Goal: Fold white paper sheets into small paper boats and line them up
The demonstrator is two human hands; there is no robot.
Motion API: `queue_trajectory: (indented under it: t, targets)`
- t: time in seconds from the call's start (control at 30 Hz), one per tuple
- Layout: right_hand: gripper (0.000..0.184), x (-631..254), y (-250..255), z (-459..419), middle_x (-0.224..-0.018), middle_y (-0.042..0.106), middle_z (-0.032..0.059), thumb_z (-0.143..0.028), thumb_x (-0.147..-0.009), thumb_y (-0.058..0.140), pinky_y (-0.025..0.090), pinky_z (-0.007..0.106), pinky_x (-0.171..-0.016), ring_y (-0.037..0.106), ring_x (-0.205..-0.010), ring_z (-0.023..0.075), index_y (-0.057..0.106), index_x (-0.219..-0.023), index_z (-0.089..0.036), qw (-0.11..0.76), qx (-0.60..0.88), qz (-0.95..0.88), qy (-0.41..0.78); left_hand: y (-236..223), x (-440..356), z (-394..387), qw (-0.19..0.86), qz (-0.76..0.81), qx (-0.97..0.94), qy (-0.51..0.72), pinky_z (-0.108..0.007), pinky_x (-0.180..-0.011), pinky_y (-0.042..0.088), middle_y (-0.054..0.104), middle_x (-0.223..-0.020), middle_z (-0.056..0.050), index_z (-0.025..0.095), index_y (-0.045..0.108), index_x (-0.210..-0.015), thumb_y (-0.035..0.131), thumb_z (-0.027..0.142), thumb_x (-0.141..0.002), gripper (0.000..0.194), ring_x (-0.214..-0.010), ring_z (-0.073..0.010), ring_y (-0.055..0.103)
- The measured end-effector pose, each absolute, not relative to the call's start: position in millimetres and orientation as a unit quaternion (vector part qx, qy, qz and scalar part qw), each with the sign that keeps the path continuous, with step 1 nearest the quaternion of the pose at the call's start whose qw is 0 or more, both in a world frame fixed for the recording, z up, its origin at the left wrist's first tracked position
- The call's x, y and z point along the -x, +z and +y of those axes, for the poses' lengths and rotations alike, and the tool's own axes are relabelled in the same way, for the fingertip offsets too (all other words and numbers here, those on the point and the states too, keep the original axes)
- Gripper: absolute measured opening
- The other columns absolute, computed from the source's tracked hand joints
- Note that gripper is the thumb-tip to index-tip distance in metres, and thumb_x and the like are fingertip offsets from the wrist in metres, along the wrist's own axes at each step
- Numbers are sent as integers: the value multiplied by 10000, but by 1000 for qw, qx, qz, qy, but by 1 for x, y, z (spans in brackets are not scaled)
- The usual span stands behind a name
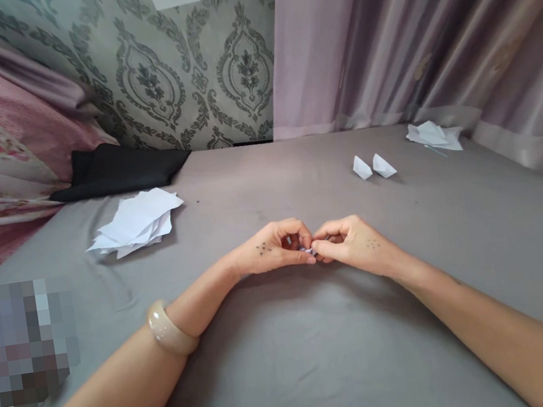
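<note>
My left hand (282,246) and my right hand (348,243) meet over the middle of the grey cloth, fingertips touching. Between them they pinch a small piece of folded white paper (307,250), mostly hidden by the fingers and thumbs. Its exact shape cannot be made out. Beyond my right hand stand two small folded white paper shapes (361,168), side by side and pointed at the top. A pale bangle (168,327) circles my left forearm.
A stack of white paper sheets (135,219) lies at the left. More white paper pieces (434,135) rest at the far right, by the curtain (379,33). A black cloth (120,171) sits at the back left, before the patterned wall (195,59). The lower left corner is pixelated.
</note>
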State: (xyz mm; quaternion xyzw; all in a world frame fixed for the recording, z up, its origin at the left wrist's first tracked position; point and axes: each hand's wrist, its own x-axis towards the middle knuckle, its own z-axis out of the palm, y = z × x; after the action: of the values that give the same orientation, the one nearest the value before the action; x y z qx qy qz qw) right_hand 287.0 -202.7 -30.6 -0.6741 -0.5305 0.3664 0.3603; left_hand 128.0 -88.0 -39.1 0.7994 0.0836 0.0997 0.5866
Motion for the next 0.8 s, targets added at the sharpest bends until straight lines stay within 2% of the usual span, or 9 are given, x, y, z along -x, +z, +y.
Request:
queue_trajectory:
  t: [0.2, 0.4, 0.6, 0.8]
  targets:
    - [151, -289, -33, -200, -584, 673, 20, -257, -700, 602, 454, 217, -482, 599, -524, 131, 727, -718, -174, 360, 669, -531, 374, -39, -126, -82, 570, 79, -812, 103, -197, -567, 338, 500, -721, 46, 154, 568, -799, 696, 241, -747, 163, -597, -58, 404]
    - [169, -288, -36, -199, -572, 669, 20, -249, -712, 583, 477, 234, -505, 605, -518, 140, 731, -736, -171, 365, 683, -548, 315, -39, -126, -80, 560, 80, -817, 109, -206, -593, 368, 573, -802, 4, 149, 578, -814, 682, 268, -760, 167, -640, -74, 457]
    - [197, -294, -44, -197, -576, 670, 20, -253, -747, 542, 472, 247, -514, 612, -517, 147, 720, -779, -177, 353, 706, -548, 277, -41, -124, -78, 564, 98, -814, 101, -205, -580, 371, 580, -768, 11, 152, 560, -827, 654, 292, -782, 174, -616, -72, 473]
    - [173, -295, -51, -196, -707, 691, -8, -223, -786, 511, 464, 241, -585, 615, -592, 126, 671, -851, -217, 373, 685, -587, 217, -44, -122, -75, 540, 93, -828, 122, -214, -632, 397, 562, -807, 5, 153, 548, -823, 644, 255, -794, 142, -683, -85, 498]
